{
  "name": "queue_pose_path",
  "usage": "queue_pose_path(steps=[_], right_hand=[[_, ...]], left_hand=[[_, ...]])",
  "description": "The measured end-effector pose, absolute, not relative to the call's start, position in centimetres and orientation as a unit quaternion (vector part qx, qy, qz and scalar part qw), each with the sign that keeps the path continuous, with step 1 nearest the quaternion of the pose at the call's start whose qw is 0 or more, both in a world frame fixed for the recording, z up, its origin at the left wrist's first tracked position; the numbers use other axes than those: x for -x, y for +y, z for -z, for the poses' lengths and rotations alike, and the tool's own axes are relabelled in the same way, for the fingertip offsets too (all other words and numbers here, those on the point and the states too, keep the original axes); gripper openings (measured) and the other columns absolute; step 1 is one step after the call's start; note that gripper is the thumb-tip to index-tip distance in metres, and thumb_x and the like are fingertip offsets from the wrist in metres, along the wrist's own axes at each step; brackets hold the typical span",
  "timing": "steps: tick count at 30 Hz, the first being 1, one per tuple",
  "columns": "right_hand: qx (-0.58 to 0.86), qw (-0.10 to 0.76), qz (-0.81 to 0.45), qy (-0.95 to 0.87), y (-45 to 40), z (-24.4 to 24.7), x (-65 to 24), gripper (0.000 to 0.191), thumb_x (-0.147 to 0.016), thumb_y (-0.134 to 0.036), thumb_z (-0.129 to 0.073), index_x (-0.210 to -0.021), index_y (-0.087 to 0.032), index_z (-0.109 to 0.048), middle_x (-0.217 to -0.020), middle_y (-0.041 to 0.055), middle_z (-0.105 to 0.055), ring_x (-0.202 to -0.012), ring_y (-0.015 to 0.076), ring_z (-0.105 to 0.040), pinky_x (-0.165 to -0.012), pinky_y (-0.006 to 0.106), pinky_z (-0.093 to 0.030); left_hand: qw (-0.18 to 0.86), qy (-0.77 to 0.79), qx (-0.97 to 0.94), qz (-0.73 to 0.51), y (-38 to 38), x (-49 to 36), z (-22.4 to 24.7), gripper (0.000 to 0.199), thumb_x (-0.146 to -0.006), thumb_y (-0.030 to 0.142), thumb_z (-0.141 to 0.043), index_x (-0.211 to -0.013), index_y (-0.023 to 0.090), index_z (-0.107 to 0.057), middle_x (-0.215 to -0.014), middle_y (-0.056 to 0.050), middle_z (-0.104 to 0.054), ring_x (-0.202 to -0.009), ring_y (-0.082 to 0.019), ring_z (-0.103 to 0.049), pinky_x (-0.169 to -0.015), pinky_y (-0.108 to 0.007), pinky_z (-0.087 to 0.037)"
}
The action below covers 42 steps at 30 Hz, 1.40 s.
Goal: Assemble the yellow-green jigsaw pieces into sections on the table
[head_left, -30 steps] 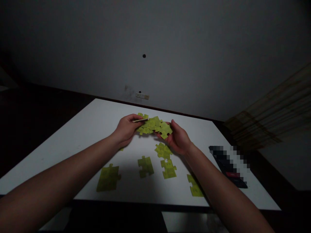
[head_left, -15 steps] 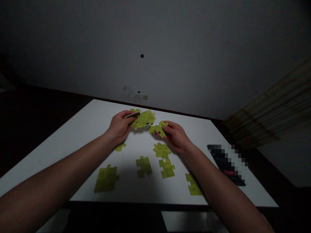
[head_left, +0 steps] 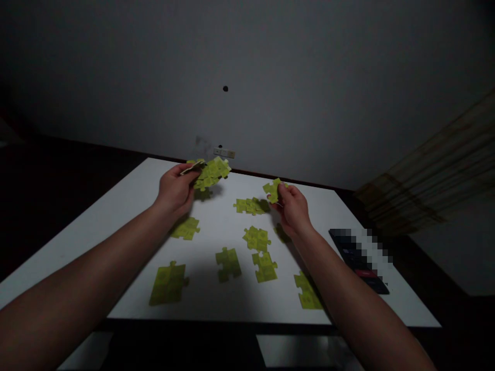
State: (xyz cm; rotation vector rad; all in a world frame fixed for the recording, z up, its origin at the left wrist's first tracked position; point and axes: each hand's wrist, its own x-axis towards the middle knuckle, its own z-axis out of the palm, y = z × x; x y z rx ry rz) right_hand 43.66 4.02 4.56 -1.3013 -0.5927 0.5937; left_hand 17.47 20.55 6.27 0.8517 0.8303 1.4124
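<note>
My left hand [head_left: 176,193] grips a loose bunch of yellow-green jigsaw puzzle pieces [head_left: 212,172], raised over the far left part of the white table [head_left: 127,185]. Between the thumb and fingers of my right hand [head_left: 294,206] is one puzzle piece [head_left: 273,190], held above the table. Just below and left of that hand lie overlapping pieces [head_left: 250,206]. Nearer to me is a small cluster [head_left: 257,238], touching or almost touching another piece [head_left: 265,267]. A piece [head_left: 186,228] beside my left forearm is partly hidden, as is one [head_left: 283,233] under my right wrist.
Along the near edge lie a large corner piece [head_left: 168,283], a middle piece [head_left: 228,264] and one [head_left: 307,291] partly covered by my right forearm. A dark flat item [head_left: 358,263], partly pixelated, rests at the right edge. Behind the table is a wall with a socket [head_left: 224,152].
My hands have moved apart: the left with its bunch up and left, the right with its piece up and right. The overlapping pieces on the table between them now show.
</note>
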Motion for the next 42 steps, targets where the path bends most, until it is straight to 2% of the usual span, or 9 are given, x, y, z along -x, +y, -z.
queue_pose_path(steps=[7,13,22,26,29,32,36,39,42], right_hand=[[0.637,0.693,-0.201,-0.270,4.4,-3.6,-45.1,0.050,-0.096,-0.078,-0.084,-0.106,-0.029,-0.083,-0.103,0.0095,-0.087,-0.093,0.0279,-0.077,-0.063,0.037,-0.058],[0.626,0.676,-0.240,-0.305,4.4,-3.1,-45.5,0.054,-0.083,-0.078,-0.091,-0.106,-0.030,-0.082,-0.106,0.0075,-0.087,-0.097,0.0277,-0.077,-0.069,0.036,-0.057],[0.629,0.658,-0.284,-0.301,4.0,-3.8,-44.6,0.041,-0.079,-0.051,-0.096,-0.111,-0.029,-0.083,-0.116,0.0049,-0.091,-0.105,0.0259,-0.082,-0.080,0.034,-0.062],[0.623,0.685,-0.254,-0.278,4.2,-4.0,-45.0,0.043,-0.079,-0.057,-0.096,-0.109,-0.029,-0.082,-0.111,0.0036,-0.090,-0.098,0.0249,-0.081,-0.075,0.033,-0.061],[0.651,0.679,-0.180,-0.287,4.3,-3.9,-45.9,0.047,-0.085,-0.063,-0.093,-0.115,-0.028,-0.083,-0.111,0.0051,-0.089,-0.100,0.0272,-0.080,-0.082,0.038,-0.064],[0.717,0.568,-0.082,-0.396,3.7,-4.2,-47.1,0.036,-0.100,-0.053,-0.083,-0.123,-0.026,-0.089,-0.125,0.0108,-0.090,-0.116,0.0320,-0.081,-0.106,0.049,-0.065],[0.802,0.300,0.031,-0.516,2.2,-5.2,-48.8,0.031,-0.110,-0.031,-0.073,-0.131,-0.029,-0.096,-0.146,0.0151,-0.086,-0.145,0.0401,-0.072,-0.129,0.056,-0.054],[0.839,0.178,0.068,-0.510,1.5,-5.8,-50.1,0.038,-0.110,-0.023,-0.069,-0.135,-0.030,-0.097,-0.150,0.0156,-0.085,-0.145,0.0418,-0.071,-0.126,0.057,-0.056],[0.862,0.115,0.049,-0.492,1.2,-5.7,-51.5,0.042,-0.106,-0.020,-0.068,-0.133,-0.032,-0.098,-0.147,0.0149,-0.087,-0.136,0.0409,-0.078,-0.112,0.052,-0.063]], left_hand=[[0.559,0.374,-0.328,-0.664,23.9,-16.1,-6.0,0.033,-0.074,0.007,-0.096,-0.094,0.024,-0.077,-0.100,-0.003,-0.084,-0.099,-0.023,-0.085,-0.088,-0.033,-0.072],[0.535,0.412,-0.332,-0.659,25.7,-15.6,-4.4,0.032,-0.070,0.008,-0.094,-0.090,0.027,-0.077,-0.101,-0.006,-0.084,-0.102,-0.027,-0.084,-0.092,-0.037,-0.074],[0.542,0.413,-0.332,-0.652,25.5,-15.6,-4.4,0.033,-0.069,0.008,-0.095,-0.093,0.024,-0.077,-0.105,-0.007,-0.083,-0.097,-0.022,-0.081,-0.095,-0.034,-0.072],[0.550,0.413,-0.339,-0.642,24.8,-15.8,-4.5,0.034,-0.069,0.007,-0.095,-0.093,0.023,-0.077,-0.102,-0.006,-0.083,-0.093,-0.020,-0.079,-0.088,-0.031,-0.070],[0.549,0.411,-0.348,-0.639,24.7,-15.8,-4.4,0.033,-0.069,0.007,-0.096,-0.092,0.022,-0.076,-0.101,-0.005,-0.082,-0.092,-0.019,-0.078,-0.090,-0.031,-0.068],[0.545,0.412,-0.356,-0.637,24.9,-15.9,-4.3,0.034,-0.069,0.009,-0.098,-0.091,0.022,-0.077,-0.100,-0.005,-0.081,-0.094,-0.021,-0.079,-0.093,-0.033,-0.068],[0.547,0.414,-0.363,-0.631,24.8,-16.0,-4.5,0.033,-0.069,0.009,-0.098,-0.090,0.023,-0.077,-0.099,-0.004,-0.081,-0.094,-0.021,-0.079,-0.092,-0.033,-0.067],[0.558,0.413,-0.353,-0.628,24.4,-16.2,-4.8,0.030,-0.071,0.006,-0.093,-0.091,0.022,-0.077,-0.098,-0.003,-0.081,-0.092,-0.018,-0.078,-0.091,-0.029,-0.067],[0.564,0.408,-0.349,-0.627,24.1,-16.3,-4.9,0.029,-0.072,0.005,-0.091,-0.091,0.022,-0.078,-0.099,-0.003,-0.082,-0.092,-0.017,-0.078,-0.092,-0.027,-0.067]])
